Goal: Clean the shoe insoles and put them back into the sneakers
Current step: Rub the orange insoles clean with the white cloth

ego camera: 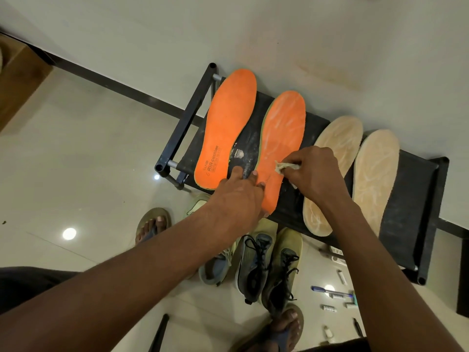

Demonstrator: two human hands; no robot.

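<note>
Pinning the thin, floppy orange insole (281,148) on the black rack (416,189) with flat left hand (238,196) fingers, the person's right hand (314,171) pinches a cloth (285,166) scrubbing its near half.

A home is shown, likely by the door. A low black shoe rack (418,199) is set against a plain wall (330,34). Sneakers (266,262) are left on the shiny tiled floor (88,148) just in front of the rack. Slippers are worn.
</note>
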